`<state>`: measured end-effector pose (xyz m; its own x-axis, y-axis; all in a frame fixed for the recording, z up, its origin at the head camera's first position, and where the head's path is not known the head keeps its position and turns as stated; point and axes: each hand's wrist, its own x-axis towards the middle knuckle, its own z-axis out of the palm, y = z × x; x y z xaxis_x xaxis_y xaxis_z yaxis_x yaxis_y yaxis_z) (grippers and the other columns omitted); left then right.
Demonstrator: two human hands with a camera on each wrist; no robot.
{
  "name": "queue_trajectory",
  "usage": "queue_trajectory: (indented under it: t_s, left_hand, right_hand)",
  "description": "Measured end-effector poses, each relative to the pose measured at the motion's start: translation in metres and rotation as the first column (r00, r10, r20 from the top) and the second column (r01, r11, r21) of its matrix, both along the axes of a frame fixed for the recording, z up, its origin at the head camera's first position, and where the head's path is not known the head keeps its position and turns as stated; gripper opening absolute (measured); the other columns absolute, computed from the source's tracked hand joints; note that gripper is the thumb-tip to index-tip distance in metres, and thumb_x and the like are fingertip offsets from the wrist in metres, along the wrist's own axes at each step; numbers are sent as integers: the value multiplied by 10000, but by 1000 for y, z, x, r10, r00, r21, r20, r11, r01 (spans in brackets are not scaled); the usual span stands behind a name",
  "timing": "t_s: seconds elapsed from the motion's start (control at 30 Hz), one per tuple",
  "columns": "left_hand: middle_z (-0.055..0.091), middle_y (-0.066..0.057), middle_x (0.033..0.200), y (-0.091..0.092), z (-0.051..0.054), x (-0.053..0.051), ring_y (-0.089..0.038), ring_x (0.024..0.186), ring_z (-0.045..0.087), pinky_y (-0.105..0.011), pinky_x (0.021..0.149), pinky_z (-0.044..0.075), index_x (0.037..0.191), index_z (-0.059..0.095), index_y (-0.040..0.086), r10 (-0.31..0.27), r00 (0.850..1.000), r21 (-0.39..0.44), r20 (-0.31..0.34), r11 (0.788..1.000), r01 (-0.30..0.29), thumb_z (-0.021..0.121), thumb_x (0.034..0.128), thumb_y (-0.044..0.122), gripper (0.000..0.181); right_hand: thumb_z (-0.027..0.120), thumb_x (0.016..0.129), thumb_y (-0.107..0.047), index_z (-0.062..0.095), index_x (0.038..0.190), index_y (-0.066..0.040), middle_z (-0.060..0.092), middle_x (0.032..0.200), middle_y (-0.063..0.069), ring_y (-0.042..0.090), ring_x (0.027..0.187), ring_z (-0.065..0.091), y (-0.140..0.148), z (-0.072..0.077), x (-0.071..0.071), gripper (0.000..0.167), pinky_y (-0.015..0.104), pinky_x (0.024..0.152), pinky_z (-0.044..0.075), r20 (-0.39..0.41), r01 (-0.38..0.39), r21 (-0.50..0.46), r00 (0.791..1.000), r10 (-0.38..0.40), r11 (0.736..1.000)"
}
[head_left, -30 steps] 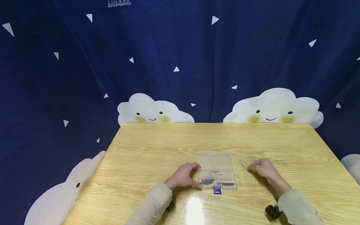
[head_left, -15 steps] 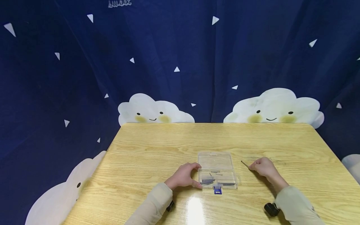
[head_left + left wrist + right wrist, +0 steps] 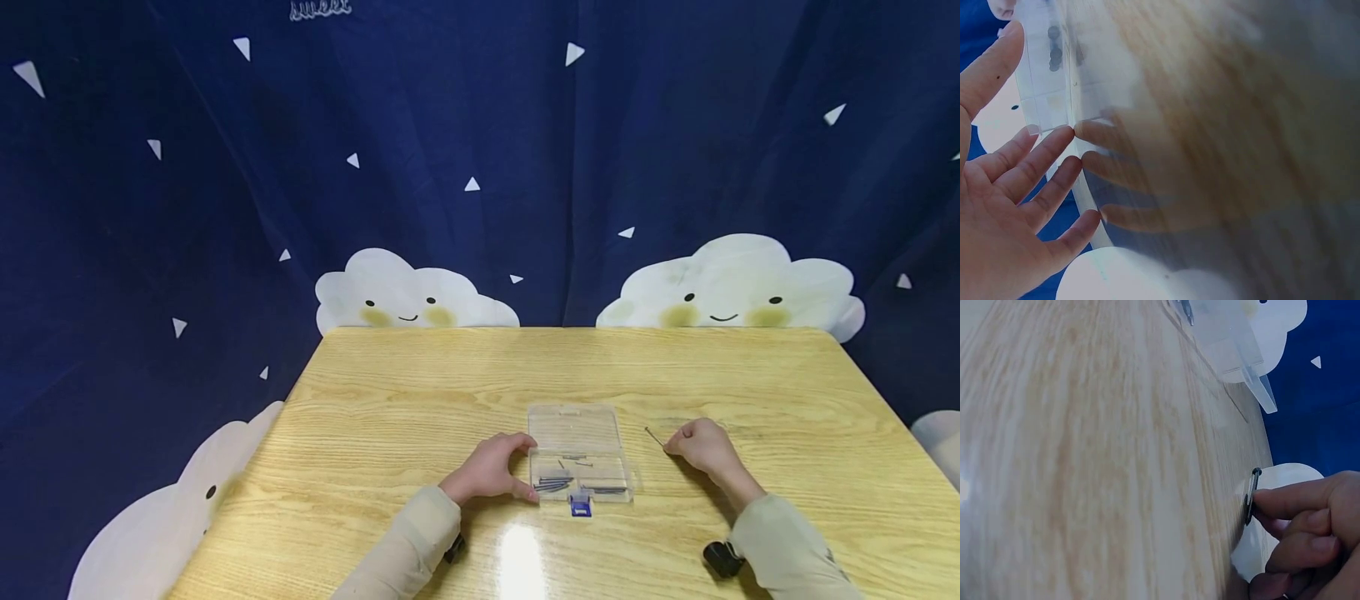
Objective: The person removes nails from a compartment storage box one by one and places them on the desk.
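A clear plastic box [image 3: 576, 429] lies with its lid folded back, several dark screws [image 3: 552, 483] and a few small ones in its compartments. The left hand [image 3: 489, 471] rests at the box's left side, thumb and fingers spread around its edge; in the left wrist view the fingers [image 3: 1054, 150] are straight and touch the box's end [image 3: 1044, 106]. To the right of the box, the right hand [image 3: 705, 448] pinches a long thin screw [image 3: 654, 436] by one end. In the right wrist view that screw [image 3: 1252, 487] is between thumb and index finger, near the tabletop.
The wooden table [image 3: 420, 375] reaches back to a dark blue curtain [image 3: 450, 125] with white clouds and triangles. A blue latch [image 3: 581, 506] sticks out at the box's front. Black devices [image 3: 722, 559] are on both wrists.
The right hand and its screw have shifted slightly, and the screw now shows darker and more clearly. The left hand and the box have stayed in place.
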<state>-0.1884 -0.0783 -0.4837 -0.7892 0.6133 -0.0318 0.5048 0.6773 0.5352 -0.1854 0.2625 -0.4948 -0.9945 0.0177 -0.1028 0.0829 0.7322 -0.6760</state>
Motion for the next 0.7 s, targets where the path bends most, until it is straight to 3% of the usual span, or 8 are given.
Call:
queue_trajectory:
  t_s: [0.23,0.57,0.7]
  left_hand:
    - [622,1,1081,1,0,-1,-175,1037,526,-322,912,390,1177,549,108,3,1000,0,-1,1000,-3,825,623,377,675]
    - [615,0,1091,0,-1,0,-180,1038,524,-334,924,386,1186,543,111,9,1000,-6,8,1000,-8,821,627,376,678]
    - [620,-20,1082,-1,-1,0,-199,1034,529,-360,920,392,1179,543,91,-11,1000,2,-20,1000,11,819,638,360,665]
  right_hand:
    - [660,758,-90,676,726,32,616,775,92,171,633,439,2,0,5,126,293,549,374,18,21,-89,1000,-19,996]
    - [596,843,-121,674,791,12,628,836,88,178,696,450,-1,5,16,162,291,561,342,39,31,-158,999,-25,987]
    - [586,846,-122,666,821,29,601,750,71,139,601,440,-5,9,19,173,277,519,352,38,38,-190,999,-32,981]
